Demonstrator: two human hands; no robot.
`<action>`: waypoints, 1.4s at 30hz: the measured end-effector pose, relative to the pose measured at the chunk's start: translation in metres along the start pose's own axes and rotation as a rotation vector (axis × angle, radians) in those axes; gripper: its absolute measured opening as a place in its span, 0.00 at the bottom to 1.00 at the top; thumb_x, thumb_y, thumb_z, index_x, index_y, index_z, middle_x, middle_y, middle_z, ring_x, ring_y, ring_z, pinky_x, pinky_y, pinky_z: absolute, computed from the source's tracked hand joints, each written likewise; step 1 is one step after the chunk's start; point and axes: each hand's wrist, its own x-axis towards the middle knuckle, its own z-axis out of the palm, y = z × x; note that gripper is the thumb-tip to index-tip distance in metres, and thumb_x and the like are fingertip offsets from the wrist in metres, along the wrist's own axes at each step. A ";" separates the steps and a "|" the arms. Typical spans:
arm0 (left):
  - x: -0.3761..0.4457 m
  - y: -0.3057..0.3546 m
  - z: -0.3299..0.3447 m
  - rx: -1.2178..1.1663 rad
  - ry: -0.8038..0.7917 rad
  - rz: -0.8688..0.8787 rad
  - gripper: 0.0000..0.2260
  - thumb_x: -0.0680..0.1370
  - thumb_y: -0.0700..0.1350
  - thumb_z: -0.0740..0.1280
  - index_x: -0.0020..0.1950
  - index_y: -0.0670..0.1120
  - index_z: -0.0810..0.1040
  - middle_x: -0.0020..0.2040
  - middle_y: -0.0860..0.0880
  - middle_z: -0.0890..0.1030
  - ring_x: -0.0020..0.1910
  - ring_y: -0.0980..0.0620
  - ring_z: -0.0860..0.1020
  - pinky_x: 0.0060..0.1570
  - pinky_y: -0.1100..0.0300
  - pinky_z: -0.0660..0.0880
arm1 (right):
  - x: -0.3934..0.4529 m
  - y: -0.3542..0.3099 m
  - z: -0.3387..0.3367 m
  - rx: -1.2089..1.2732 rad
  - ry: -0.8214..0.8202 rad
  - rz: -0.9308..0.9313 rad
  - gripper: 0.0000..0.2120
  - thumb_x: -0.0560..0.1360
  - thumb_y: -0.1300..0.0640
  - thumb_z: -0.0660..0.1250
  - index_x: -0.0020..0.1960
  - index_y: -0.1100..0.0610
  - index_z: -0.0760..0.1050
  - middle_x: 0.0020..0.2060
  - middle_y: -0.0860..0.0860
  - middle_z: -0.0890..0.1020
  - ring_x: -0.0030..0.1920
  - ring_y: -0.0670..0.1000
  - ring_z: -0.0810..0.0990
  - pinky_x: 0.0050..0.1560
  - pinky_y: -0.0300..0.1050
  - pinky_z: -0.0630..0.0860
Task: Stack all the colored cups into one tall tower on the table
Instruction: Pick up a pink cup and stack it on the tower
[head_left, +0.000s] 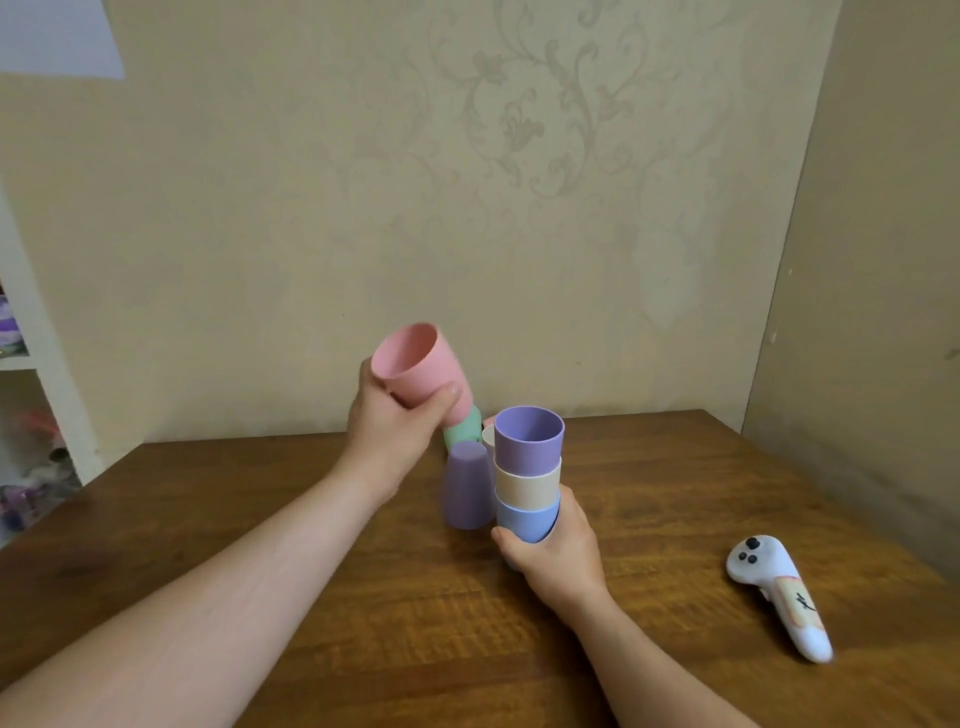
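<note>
My left hand (392, 426) grips a pink cup (421, 369), lifted and tilted with its mouth up and to the left. My right hand (556, 545) holds the bottom of a nested stack: a blue cup (524, 519), a cream cup (527, 486) and a purple cup (527, 441) on top, mouths up. Left of the stack a second purple cup (467, 486) stands upside down on the wooden table (363, 597). Behind it a green cup (462, 428) shows partly, hidden by the pink cup. A sliver of a white cup (488, 436) peeks out behind the stack.
A white hand-held controller (779, 592) lies on the table at the right. A beige patterned wall (467, 208) stands close behind the table, and another wall closes in on the right. White shelves (31, 364) with small items are at the far left.
</note>
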 end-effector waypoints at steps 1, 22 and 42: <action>0.002 0.014 0.011 -0.069 -0.046 0.016 0.37 0.65 0.56 0.81 0.70 0.52 0.73 0.62 0.53 0.83 0.58 0.53 0.83 0.56 0.59 0.79 | 0.000 0.000 0.000 -0.001 0.001 0.003 0.31 0.62 0.43 0.82 0.62 0.39 0.74 0.57 0.39 0.81 0.56 0.43 0.82 0.58 0.50 0.82; -0.035 -0.006 0.047 0.208 -0.454 -0.093 0.22 0.73 0.54 0.78 0.65 0.58 0.76 0.59 0.59 0.84 0.56 0.58 0.83 0.54 0.56 0.81 | -0.003 -0.006 0.000 -0.045 -0.059 -0.006 0.34 0.61 0.38 0.81 0.64 0.37 0.72 0.56 0.40 0.83 0.54 0.43 0.84 0.57 0.50 0.85; -0.036 -0.111 -0.047 0.312 -0.116 -0.122 0.38 0.65 0.48 0.87 0.70 0.52 0.73 0.60 0.54 0.83 0.57 0.49 0.83 0.55 0.52 0.78 | 0.037 -0.045 -0.006 -0.707 -0.310 -0.314 0.28 0.76 0.54 0.66 0.76 0.47 0.71 0.65 0.51 0.79 0.62 0.59 0.81 0.57 0.53 0.80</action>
